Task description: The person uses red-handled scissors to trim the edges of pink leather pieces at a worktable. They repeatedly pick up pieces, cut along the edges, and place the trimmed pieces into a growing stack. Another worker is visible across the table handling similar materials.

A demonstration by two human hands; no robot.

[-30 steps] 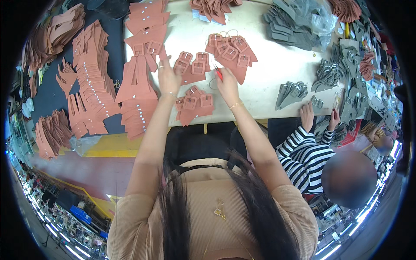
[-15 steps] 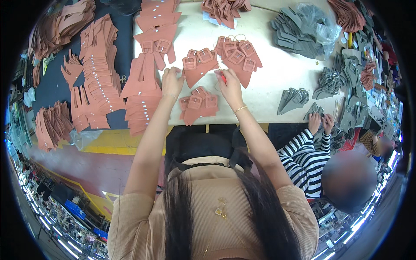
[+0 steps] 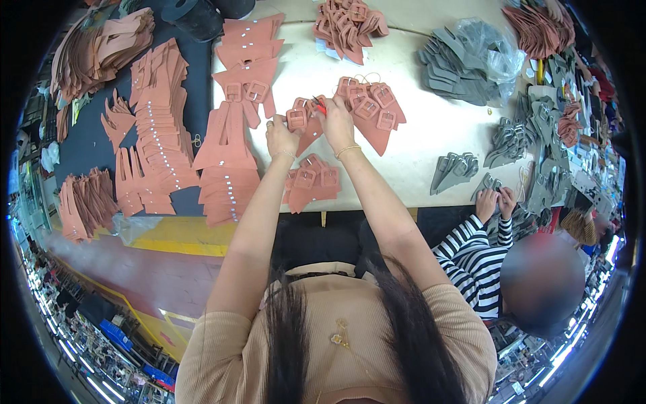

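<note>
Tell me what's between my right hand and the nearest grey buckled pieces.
From your right hand: the pointed end of the terracotta buckled pieces, then bare white tabletop, as the head view shows.

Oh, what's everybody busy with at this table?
A person is working on a bunch of salmon-coloured buckled straps. Their left hand is at its left edge; their right hand holds a small red tool over it. Two similar bunches lie close by, one to the right, one nearer the person. At the right, a co-worker in striped sleeves has both hands at a grey piece.
</note>
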